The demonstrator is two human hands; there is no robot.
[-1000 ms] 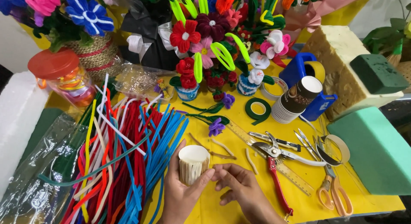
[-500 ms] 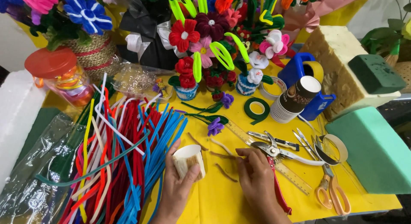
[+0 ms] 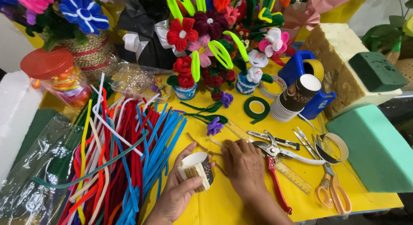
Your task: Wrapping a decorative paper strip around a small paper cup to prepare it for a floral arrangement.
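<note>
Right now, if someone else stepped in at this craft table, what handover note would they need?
Left hand holds a small paper cup wrapped in tan strips, tilted on its side above the yellow table.
Right hand lies palm down on the table, fingertips on thin tan stems, gripping nothing.
Pipe cleaners are piled left of the cup; red-handled pruners, a ruler and orange scissors lie to the right.
Done: the cup shows some wrapping.
Left: how far the wrapping goes round cannot be seen.
</note>
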